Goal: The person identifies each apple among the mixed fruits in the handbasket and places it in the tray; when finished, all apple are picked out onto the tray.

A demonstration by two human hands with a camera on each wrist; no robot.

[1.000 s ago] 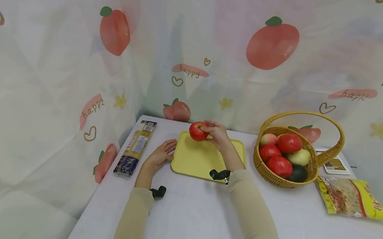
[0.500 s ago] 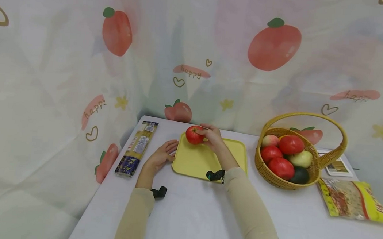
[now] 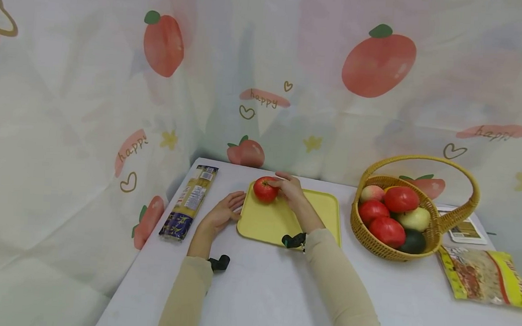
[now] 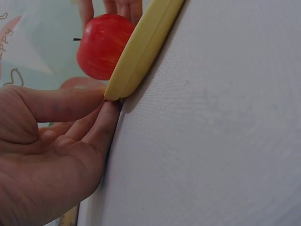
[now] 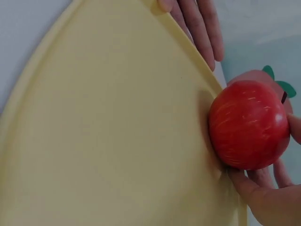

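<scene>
Right grip (image 3: pixel 290 188) clamped, I am holding the red apple (image 3: pixel 266 189) between thumb and fingers at the far left corner of the yellow tray (image 3: pixel 270 226). Its shadow is falling on the tray close beside it, but I cannot tell whether the tray is bearing its weight, since my fingertips are lying near its underside. Left grip (image 3: pixel 220 214) is pinching the tray's left edge, thumb on the rim and a finger against it, so I am seemingly steadying the tray on the desk (image 3: pixel 257 297). To my reckoning, I am working on the setting-down step, with the apple not yet let go. What the next move is calling for, I am thinking, is a gentle release: letting the apple settle fully, then parting thumb and fingers without nudging it, as a round thing may roll across the tray. Off to the right, a wicker basket (image 3: pixel 368 244) is holding more fruit (image 3: pixel 388 231), while a long blue-ended pack (image 3: pixel 192 193) is lying on the left.
</scene>
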